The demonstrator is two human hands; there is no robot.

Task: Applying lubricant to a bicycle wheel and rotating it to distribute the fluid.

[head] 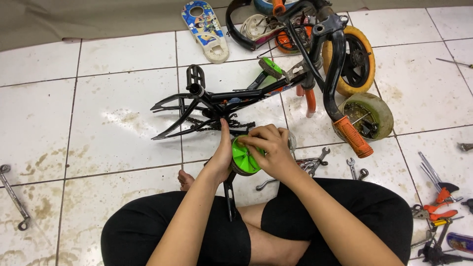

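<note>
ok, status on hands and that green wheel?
Left hand and right hand both grip green training wheel. Its black bracket hangs down. Bike frame lies beyond.

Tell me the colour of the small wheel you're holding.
Bright green hub with a dark tyre, on the small wheel; the head view shows it.

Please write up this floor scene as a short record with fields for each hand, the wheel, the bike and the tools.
left hand: braces the wheel's left side
right hand: fingers on the wheel's face
green wheel: small, on a black bracket
bike frame: black, lying on the tiled floor
orange grip: on the handlebar end
spanners: beside the right hand
pliers: orange-handled, far right
</note>
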